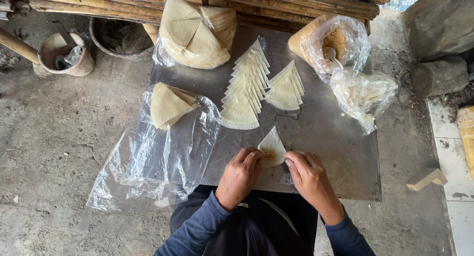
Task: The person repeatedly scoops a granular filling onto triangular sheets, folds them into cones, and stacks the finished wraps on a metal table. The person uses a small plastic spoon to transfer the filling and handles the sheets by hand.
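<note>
A pale triangular wrapper [272, 146] with brownish filling at its base lies near the tabletop's [335, 152] front edge, pinched by the left hand [240, 174] and right hand [308, 176]. Bare metal spreads rightward; fanned wrapper rows [247, 88] lie behind. Rough concrete floor [54, 137] surrounds it.

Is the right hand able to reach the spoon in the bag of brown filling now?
Probably yes: the bag is open, the spoon handle sticks out, and bare metal sheet lies between it and the right hand.
</note>
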